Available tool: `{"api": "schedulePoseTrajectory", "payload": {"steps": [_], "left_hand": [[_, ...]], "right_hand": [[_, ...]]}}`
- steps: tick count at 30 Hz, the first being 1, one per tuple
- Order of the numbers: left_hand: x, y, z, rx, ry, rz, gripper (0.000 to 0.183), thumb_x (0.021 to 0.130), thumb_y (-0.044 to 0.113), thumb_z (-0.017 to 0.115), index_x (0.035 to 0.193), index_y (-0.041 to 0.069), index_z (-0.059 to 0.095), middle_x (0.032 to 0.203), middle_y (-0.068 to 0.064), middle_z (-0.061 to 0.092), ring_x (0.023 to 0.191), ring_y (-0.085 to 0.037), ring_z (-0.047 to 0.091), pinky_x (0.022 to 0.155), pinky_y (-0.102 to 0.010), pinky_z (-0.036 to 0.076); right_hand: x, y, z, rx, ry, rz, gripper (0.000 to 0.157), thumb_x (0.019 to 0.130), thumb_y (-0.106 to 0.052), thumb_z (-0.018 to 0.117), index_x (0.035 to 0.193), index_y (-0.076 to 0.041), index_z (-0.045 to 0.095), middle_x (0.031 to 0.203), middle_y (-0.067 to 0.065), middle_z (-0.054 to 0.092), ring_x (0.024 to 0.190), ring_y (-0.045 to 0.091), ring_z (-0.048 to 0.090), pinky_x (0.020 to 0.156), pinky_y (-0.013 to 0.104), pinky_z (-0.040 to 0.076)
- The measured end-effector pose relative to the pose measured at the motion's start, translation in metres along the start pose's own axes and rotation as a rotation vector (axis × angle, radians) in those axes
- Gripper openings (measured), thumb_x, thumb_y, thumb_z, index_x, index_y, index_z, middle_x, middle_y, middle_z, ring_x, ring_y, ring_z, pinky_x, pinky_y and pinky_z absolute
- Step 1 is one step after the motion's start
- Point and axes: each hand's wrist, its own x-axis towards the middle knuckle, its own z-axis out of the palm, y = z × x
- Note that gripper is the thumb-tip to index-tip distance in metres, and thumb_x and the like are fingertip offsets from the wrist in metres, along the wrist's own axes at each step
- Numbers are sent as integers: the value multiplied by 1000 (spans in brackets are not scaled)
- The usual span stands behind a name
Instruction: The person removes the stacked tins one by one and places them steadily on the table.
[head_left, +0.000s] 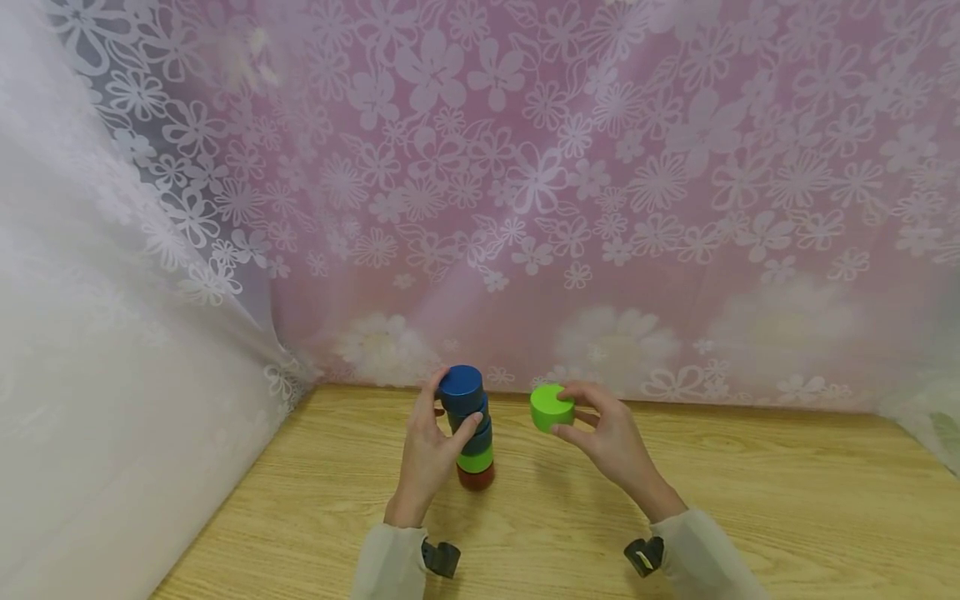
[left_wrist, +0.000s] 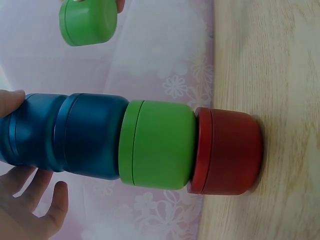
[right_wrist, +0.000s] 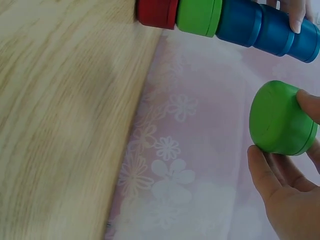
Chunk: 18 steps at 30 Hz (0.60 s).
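Note:
A stack of round lidded tins stands on the wooden table: a red tin [left_wrist: 230, 151] at the bottom, a green tin [left_wrist: 159, 145] on it, then three blue tins [left_wrist: 95, 135]. My left hand [head_left: 433, 450] grips the upper blue tins, thumb on the near side and fingers behind. The stack's upper part sits slightly out of line. To the right of the stack, my right hand [head_left: 611, 437] pinches another green tin [head_left: 551, 408] between thumb and fingers. That tin hangs in the air, apart from the stack, at about the height of its top.
The wood-grain table [head_left: 750, 492] stretches to both sides. Behind it hangs a pink curtain with white flowers [head_left: 525, 208], close to the table's back edge. A pale sheet [head_left: 127, 375] hangs along the left side. Dark wrist straps [head_left: 441, 558] sit at both cuffs.

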Motion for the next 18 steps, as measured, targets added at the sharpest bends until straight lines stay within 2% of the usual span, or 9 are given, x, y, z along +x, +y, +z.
{"api": "schedulePoseTrajectory", "payload": {"steps": [8, 18], "left_hand": [[0, 0, 0, -24, 3, -52, 76, 89, 7, 79, 150, 0, 36, 130, -22, 61, 117, -38, 59, 90, -57, 50], [-1, -3, 0, -39, -10, -65, 68, 90, 10, 79, 146, 1, 41, 130, -20, 61, 116, -37, 58, 91, -62, 48]], "right_hand": [[-4, 6, 0, -8, -25, 35, 37, 81, 7, 81, 115, 4, 66, 130, 22, 61, 112, 37, 63, 92, 49, 55], [-8, 18, 3, -31, -61, 43, 34, 80, 10, 81, 109, 3, 65, 119, 19, 63, 107, 38, 64, 89, 47, 57]]}}
